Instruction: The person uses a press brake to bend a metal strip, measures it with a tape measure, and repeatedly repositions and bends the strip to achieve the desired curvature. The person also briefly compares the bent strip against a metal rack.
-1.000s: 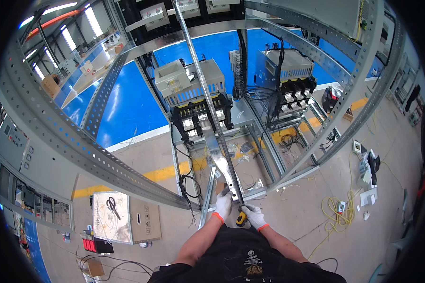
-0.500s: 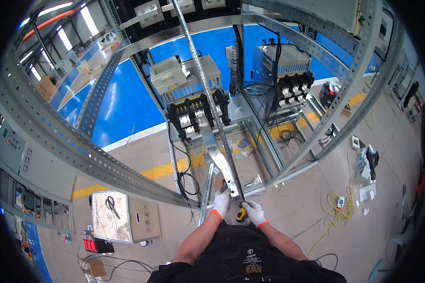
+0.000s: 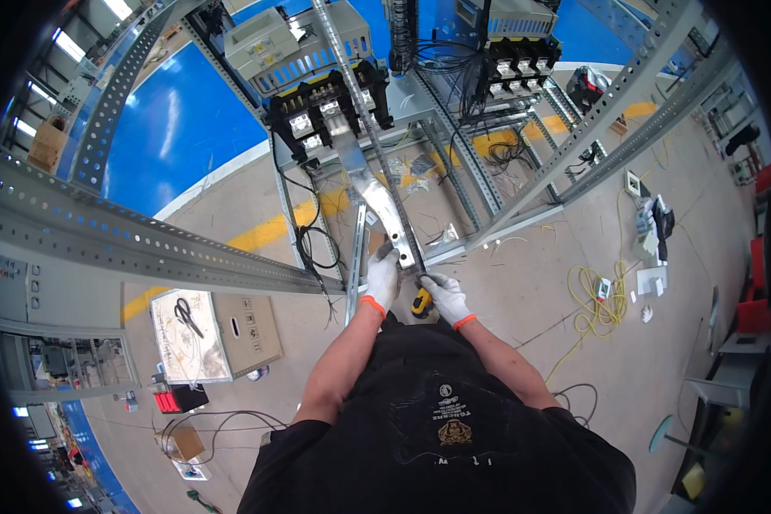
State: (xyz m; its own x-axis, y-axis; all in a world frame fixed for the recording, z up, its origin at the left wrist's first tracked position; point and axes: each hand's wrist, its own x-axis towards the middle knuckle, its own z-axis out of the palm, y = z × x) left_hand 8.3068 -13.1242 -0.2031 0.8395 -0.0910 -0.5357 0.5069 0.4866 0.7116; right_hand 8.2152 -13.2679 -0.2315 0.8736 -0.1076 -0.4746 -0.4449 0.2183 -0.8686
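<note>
My left hand point(image 3: 384, 276), in a white glove with an orange cuff, is closed around the near end of a silver busbar point(image 3: 373, 195). Two dark holes show near that end. The bar's far end reaches a black switch unit point(image 3: 317, 116) on the frame. My right hand point(image 3: 445, 296), gloved alike, is closed at a yellow and black tape measure point(image 3: 421, 301) just beside the left hand. A long narrow strip point(image 3: 375, 141), apparently the tape's blade, runs from there up past the busbar; my fingers hide where it meets the case.
A perforated steel frame point(image 3: 180, 244) surrounds the work. A second switch unit point(image 3: 518, 68) stands at the far right. Loose black cables point(image 3: 321, 248) hang at the left. Scissors point(image 3: 187, 317) lie on a box point(image 3: 253, 334). Yellow cord point(image 3: 598, 300) lies coiled on the right floor.
The view has tilted down, so the frame and switch units sit higher in the picture. Both hands keep their places on the busbar and tape measure.
</note>
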